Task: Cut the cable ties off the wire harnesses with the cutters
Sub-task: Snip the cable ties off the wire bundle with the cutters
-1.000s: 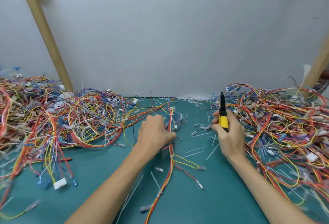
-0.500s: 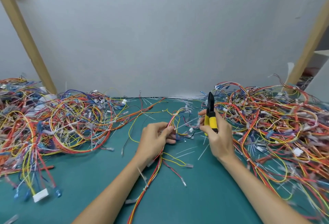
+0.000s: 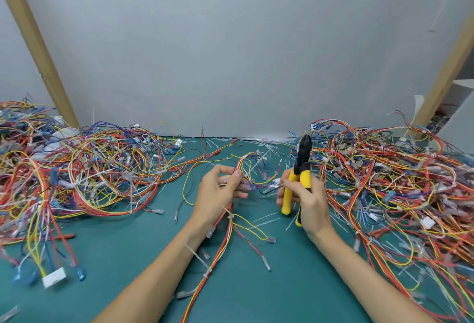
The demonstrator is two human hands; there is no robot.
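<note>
My left hand (image 3: pixel 218 194) pinches a red, yellow and orange wire harness (image 3: pixel 223 240) at mid-table; the harness loops up past my fingers and trails down toward the near edge. A white cable tie (image 3: pixel 229 216) sits on it just below that hand, and another (image 3: pixel 207 270) lower down. My right hand (image 3: pixel 307 199) grips the yellow-and-black cutters (image 3: pixel 297 181), held upright with the black jaws pointing away from me. Its fingers also touch a white connector end of the harness. The jaws are clear of any tie.
Large tangled heaps of wire harnesses fill the left (image 3: pixel 77 174) and right (image 3: pixel 397 181) sides of the green mat (image 3: pixel 295 284). Cut white tie scraps (image 3: pixel 266 217) lie scattered between them. Slanted wooden posts (image 3: pixel 38 48) and a grey wall stand behind.
My left hand lifted the harness off the mat and my right hand came in close to it, the cutter handles spreading. The camera shifted, so the heaps appear moved.
</note>
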